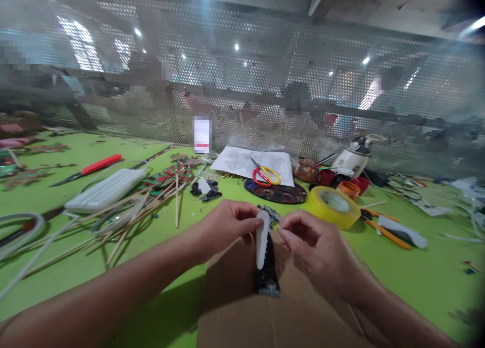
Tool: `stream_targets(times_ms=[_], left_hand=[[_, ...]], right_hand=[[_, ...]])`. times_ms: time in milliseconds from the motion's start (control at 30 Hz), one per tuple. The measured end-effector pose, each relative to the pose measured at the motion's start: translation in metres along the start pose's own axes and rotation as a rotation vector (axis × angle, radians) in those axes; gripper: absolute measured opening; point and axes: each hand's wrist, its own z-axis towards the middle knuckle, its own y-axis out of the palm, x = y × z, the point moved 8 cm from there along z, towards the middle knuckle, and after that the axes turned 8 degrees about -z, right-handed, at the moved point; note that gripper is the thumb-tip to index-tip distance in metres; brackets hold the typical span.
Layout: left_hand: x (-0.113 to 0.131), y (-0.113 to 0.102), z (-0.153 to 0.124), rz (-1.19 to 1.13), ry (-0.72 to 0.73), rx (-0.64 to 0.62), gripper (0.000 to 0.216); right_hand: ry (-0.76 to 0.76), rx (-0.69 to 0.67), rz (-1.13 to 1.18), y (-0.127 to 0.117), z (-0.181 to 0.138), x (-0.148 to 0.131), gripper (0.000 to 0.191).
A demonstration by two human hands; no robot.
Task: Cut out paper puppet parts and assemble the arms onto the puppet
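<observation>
My left hand [231, 227] pinches the upper end of a narrow white cut-out strip [262, 244] with a scalloped edge. Behind the strip stands a black-and-grey patterned cut-out piece [270, 277], partly covered by it. Close by on the right, my right hand [308, 237] has thumb and forefinger together near the top of the patterned piece; whatever lies between them is too small to make out. Below both hands is a brown cardboard box [288, 317]. Several small black cut-outs [206, 190], one with a white piece on it, lie farther back on the green table [159, 307].
Red-and-yellow scissors [265, 175] rest by white paper [235, 158] and a dark paint palette [275, 192]. Yellow tape [333, 206], orange-handled pliers [390, 232] and paint jars [348, 189] are at right. Left are wooden sticks [177, 201], a white power strip [106, 189] and a red-handled knife [100, 163].
</observation>
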Motion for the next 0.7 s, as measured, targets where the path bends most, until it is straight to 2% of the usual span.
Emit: stream_targets(times_ms=[233, 333, 500, 700], left_hand=[[-0.004, 0.015, -0.004, 0.124, 0.060, 0.041, 0.016], [-0.003, 0.017, -0.005, 0.048, 0.085, 0.008, 0.016], [-0.003, 0.020, -0.007, -0.127, 0.010, -0.058, 0.018], [-0.004, 0.026, -0.011, -0.191, -0.029, -0.073, 0.024]], right_hand=[[-0.015, -0.001, -0.031, 0.004, -0.003, -0.008, 0.011], [-0.010, -0.008, 0.021, 0.006, -0.003, -0.004, 0.010], [0.013, -0.037, 0.156, 0.009, -0.004, 0.003, 0.008], [-0.025, -0.008, 0.157, 0.007, -0.002, 0.000, 0.006]])
